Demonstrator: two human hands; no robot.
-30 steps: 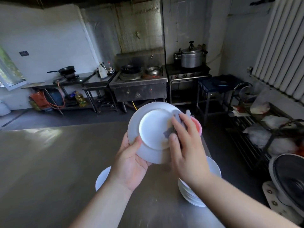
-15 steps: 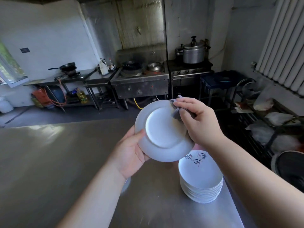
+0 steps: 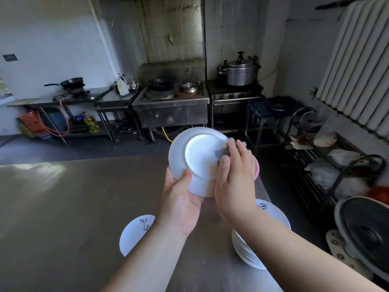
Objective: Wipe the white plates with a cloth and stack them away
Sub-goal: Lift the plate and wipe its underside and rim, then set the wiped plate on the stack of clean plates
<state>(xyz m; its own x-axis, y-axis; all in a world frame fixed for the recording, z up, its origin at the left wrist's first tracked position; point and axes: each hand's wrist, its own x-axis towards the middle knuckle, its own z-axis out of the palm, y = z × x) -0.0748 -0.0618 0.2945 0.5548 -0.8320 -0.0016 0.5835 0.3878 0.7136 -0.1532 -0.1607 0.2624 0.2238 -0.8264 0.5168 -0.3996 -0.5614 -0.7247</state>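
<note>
My left hand (image 3: 181, 199) grips a white plate (image 3: 195, 157) by its lower rim, tilted so its underside faces me. My right hand (image 3: 233, 178) presses a grey cloth (image 3: 222, 151) against the plate's right side, fingers curled over the cloth. Below my right forearm stands a stack of white plates (image 3: 245, 247) with black writing on the top one. A single white plate (image 3: 134, 232) with black writing lies on the steel table (image 3: 63, 207), left of my left forearm.
A pink object (image 3: 256, 169) peeks out behind my right hand. Stoves, a wok and a pressure cooker (image 3: 240, 70) line the far wall. A metal rack (image 3: 328, 165) with bags stands right, beside a fan (image 3: 366, 234).
My right hand has slid the cloth from the plate's upper right edge down its right side. The view has tilted, so the single plate at left shows again.
</note>
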